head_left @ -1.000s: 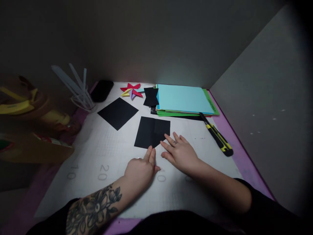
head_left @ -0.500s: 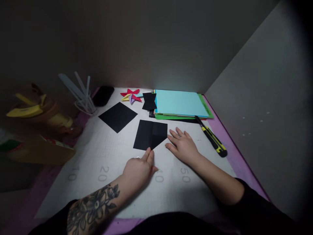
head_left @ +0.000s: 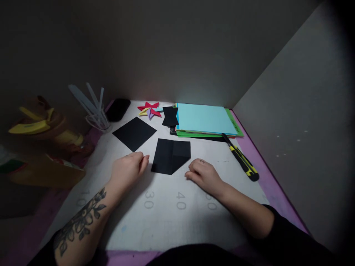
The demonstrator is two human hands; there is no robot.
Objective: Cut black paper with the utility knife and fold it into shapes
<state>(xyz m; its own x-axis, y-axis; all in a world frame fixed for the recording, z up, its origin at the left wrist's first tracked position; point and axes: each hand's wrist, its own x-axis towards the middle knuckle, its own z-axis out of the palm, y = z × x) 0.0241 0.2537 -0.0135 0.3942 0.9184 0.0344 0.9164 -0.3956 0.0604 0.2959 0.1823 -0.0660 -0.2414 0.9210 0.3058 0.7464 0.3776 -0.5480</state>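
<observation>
A black paper (head_left: 171, 156) with one corner folded in lies on the white numbered sheet (head_left: 163, 225) between my hands. Left of it, my left hand (head_left: 129, 168) rests with curled fingers, just below a flat black square (head_left: 134, 133) turned like a diamond. My right hand (head_left: 203, 175) is curled near the folded paper's lower right edge, apart from it. Nothing shows in either hand.
Coloured papers (head_left: 205, 118) are stacked at the back, beside a small black cut shape (head_left: 170, 116) and folded stars (head_left: 150, 110). A yellow-black cutter (head_left: 242, 160) lies right. A phone (head_left: 118, 109), a clear cup (head_left: 98, 121) and brown containers (head_left: 47, 133) stand left.
My left hand has left the folded paper's lower edge and moved left and up, its fingers now curled. My right hand has drawn its fingers in, away from the paper's right edge.
</observation>
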